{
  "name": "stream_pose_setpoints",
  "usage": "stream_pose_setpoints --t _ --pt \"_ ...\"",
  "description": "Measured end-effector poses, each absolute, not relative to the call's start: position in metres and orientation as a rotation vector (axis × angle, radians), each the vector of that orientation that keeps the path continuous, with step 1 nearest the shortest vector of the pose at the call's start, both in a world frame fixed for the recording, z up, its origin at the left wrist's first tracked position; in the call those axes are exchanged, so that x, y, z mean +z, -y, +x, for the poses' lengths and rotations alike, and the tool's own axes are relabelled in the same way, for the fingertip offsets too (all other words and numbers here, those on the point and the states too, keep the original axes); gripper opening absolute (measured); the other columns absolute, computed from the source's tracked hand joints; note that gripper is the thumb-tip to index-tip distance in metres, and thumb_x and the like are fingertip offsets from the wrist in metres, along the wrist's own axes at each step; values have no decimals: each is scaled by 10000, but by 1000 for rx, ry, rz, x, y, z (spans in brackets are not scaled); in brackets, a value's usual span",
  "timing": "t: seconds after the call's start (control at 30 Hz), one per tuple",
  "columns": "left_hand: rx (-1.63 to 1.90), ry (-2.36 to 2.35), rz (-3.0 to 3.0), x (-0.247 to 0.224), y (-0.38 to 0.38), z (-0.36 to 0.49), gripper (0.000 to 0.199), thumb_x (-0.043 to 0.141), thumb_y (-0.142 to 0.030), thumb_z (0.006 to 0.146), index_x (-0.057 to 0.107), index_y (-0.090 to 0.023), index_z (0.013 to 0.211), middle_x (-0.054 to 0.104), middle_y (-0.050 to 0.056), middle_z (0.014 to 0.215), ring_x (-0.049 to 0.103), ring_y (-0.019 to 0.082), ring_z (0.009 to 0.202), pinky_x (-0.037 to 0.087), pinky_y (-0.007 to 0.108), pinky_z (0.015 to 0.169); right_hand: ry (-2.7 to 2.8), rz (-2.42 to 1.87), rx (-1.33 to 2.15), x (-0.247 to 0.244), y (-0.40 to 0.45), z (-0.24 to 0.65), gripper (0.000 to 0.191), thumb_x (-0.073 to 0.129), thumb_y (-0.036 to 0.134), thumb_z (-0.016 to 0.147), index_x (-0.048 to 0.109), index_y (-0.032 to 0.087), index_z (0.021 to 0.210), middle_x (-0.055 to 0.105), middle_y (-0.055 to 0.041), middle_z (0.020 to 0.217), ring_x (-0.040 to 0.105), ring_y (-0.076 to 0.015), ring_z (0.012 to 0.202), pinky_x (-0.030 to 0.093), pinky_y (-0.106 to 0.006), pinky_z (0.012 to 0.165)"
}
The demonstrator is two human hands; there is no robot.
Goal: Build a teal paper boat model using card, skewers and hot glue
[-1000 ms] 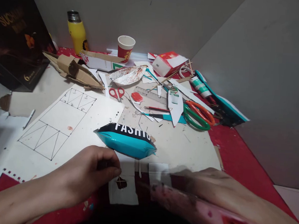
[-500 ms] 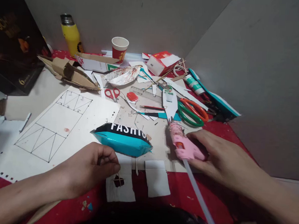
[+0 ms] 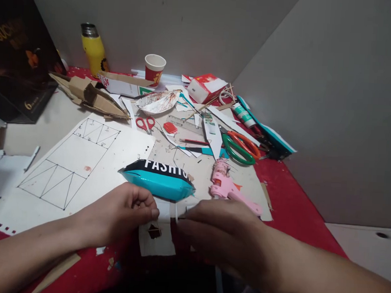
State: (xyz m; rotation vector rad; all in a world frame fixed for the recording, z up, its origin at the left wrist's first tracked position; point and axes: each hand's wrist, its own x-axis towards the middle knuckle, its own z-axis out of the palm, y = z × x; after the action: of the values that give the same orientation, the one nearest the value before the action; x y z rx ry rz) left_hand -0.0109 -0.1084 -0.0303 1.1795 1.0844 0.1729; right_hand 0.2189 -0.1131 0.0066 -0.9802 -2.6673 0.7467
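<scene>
Left hand (image 3: pixel 122 215) seems to pinch a thin stick (image 3: pixel 153 230) over the small card (image 3: pixel 163 247), probably for steadiness, while right hand (image 3: pixel 231 237), whose grip I cannot tell, has the glue gun (image 3: pixel 223 184) lying within reach.

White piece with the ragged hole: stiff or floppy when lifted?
The white piece looks thin and lies nearly flat, so it is probably light and may flex. The ragged hole likely weakens it, so creasing there seems possible.

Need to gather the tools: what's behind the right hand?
Beyond the right hand lies a pink glue gun, mostly visible. Whatever is directly beneath the hand is covered, so cannot be seen.
</scene>
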Motion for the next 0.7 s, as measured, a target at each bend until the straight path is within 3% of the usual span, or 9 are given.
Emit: stream_pose_setpoints --t 0.13,0.3,0.57,0.7 --pt "260 -1031 1078 -32 108 -13 225 581 -354 820 568 -155 718 398 -67 537 291 82 502 196 231 457 2815 -514 372 -7 107 199 268 424 163 948 614 155 760 567 1 635 490 -111 554 371 -266 509" --pt "309 -955 945 -29 109 -9 200 621 -307 768 553 -148 667 425 -63 537 293 69 495 217 210 457 2797 -21 65 -15 98 195 124 557 112 854 663 102 790 602 -40 669 517 -159 549 324 -324 447" --pt "271 -1054 1060 -30 110 -16 255 551 -346 823 515 -172 640 396 -65 530 303 81 496 227 226 456 2830 -125 330 -14 95 199 193 471 106 899 662 99 873 630 -47 709 541 -159 587 405 -314 495" --pt "272 -1216 1258 -30 107 -21 357 531 -429 838 415 -199 592 371 -65 519 313 95 493 229 240 442 2778 -358 588 -12 99 211 283 368 177 996 642 111 1026 690 -75 877 627 -138 775 489 -244 668"
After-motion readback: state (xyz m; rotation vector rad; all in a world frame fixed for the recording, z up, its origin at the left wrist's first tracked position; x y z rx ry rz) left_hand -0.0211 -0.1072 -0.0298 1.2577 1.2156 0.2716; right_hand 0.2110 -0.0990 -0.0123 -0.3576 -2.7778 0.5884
